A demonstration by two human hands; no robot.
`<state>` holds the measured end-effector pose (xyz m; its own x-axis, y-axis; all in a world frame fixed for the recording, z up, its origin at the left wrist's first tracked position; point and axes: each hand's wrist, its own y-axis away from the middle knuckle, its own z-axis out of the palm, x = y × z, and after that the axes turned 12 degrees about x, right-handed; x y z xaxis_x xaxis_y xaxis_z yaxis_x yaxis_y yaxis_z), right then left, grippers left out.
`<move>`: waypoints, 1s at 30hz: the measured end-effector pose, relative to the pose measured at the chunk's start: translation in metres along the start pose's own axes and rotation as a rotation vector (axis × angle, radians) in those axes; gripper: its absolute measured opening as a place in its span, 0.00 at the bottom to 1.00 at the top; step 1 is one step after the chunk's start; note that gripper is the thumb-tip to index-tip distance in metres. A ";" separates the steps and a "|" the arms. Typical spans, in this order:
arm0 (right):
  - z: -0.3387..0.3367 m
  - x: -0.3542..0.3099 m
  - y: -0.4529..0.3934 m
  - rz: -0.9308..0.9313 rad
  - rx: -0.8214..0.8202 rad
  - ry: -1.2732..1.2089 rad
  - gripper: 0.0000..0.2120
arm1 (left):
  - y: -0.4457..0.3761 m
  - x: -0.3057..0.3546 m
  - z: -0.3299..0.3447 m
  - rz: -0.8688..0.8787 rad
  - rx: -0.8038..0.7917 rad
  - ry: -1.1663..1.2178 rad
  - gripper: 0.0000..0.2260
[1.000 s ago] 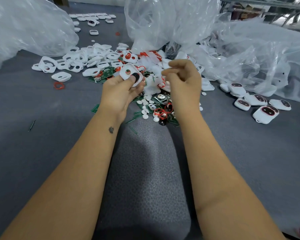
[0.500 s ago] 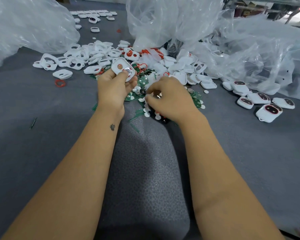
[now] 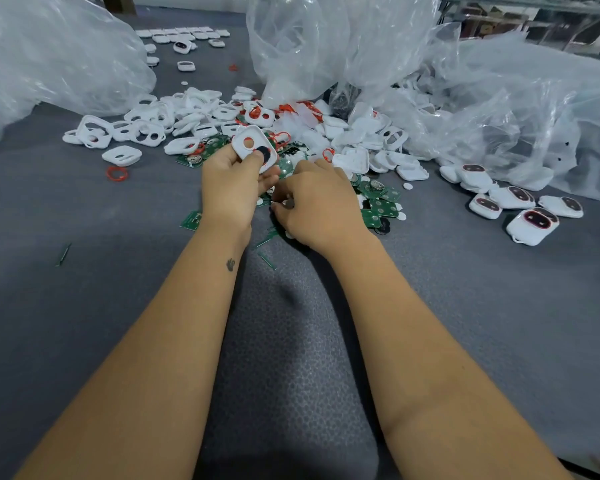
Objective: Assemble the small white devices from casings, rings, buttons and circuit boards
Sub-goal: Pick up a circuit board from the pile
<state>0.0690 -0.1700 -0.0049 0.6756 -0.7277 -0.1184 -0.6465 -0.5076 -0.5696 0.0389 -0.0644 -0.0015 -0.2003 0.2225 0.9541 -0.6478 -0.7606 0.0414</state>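
Casing [image 3: 254, 148] gripped in left hand [image 3: 230, 189], ring fitted; right hand [image 3: 317, 204] pinching small part [image 3: 287, 203] from pile. Next: seat in casing.

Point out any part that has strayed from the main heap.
One red ring lies alone on the grey mat, left of the pile. A thin green sliver lies farther out, near the left forearm. Everything else sits heaped together.

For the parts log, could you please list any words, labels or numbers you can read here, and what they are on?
None can be read.
Green circuit boards: any print too small and blurred.
White casing in the left hand: no lettering visible.
Finished devices: no lettering visible.
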 end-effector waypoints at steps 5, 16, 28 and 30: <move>0.002 0.000 -0.001 -0.014 0.028 -0.020 0.11 | 0.000 -0.001 0.001 0.018 -0.002 -0.012 0.10; -0.016 0.012 -0.003 0.609 0.368 -0.894 0.11 | 0.002 -0.006 0.002 -0.015 -0.130 -0.098 0.11; -0.022 0.027 -0.005 0.662 0.348 -1.106 0.11 | 0.011 -0.007 0.006 0.029 -0.358 -0.256 0.14; -0.023 0.028 -0.005 0.648 0.335 -1.132 0.12 | 0.012 -0.008 0.006 0.015 -0.374 -0.217 0.14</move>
<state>0.0831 -0.1988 0.0128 0.3078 0.0686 -0.9490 -0.9514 0.0354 -0.3060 0.0373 -0.0789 -0.0063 -0.0783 0.0488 0.9957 -0.8757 -0.4806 -0.0453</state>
